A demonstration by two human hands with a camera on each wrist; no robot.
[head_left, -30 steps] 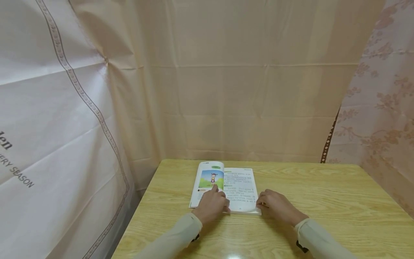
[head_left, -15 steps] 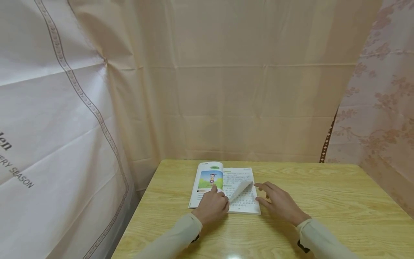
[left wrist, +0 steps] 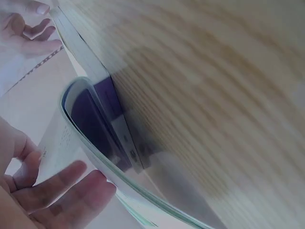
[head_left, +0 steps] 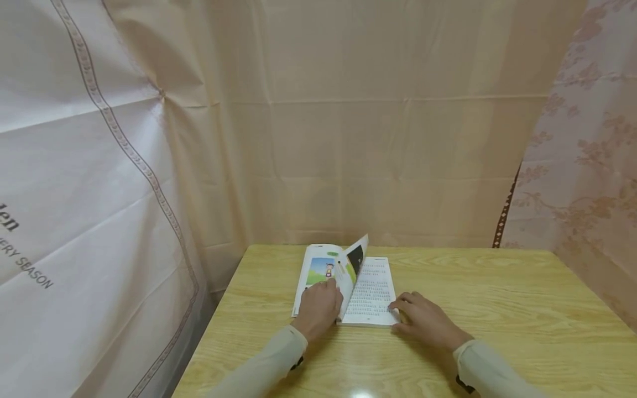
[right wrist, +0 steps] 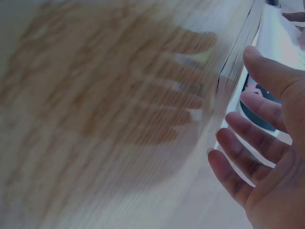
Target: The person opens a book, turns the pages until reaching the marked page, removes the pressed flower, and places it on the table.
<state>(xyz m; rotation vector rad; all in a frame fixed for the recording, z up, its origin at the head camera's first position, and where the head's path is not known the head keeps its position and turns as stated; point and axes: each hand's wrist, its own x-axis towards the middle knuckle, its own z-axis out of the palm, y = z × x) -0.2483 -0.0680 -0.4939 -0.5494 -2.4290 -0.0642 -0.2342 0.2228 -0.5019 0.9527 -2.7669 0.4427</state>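
An opened paperback book [head_left: 373, 301] lies on the wooden table, its left page showing a cartoon child. One leaf [head_left: 354, 260] stands up from the middle, its upper corner in the air. On the left-hand pages rests my left hand [head_left: 317, 308], near the spine; the left wrist view has its fingers [left wrist: 83, 195] loosely bent against the curved pages. At the book's lower right edge is my right hand [head_left: 425, 320], thumb and fingertips by the page edge. In the right wrist view its fingers [right wrist: 248, 152] are spread and hold nothing.
The wood-grain table [head_left: 473, 293] extends to the right of the book and in front of it. A beige cloth [head_left: 373, 138] hangs behind the table. A white printed cloth [head_left: 99, 221] hangs at the left, a floral one [head_left: 587, 166] at the right.
The leaf that was lifting at its lower right corner has swung up and leftward, uncovering another text page. My right hand has come away from it; my left hand has shifted slightly left.
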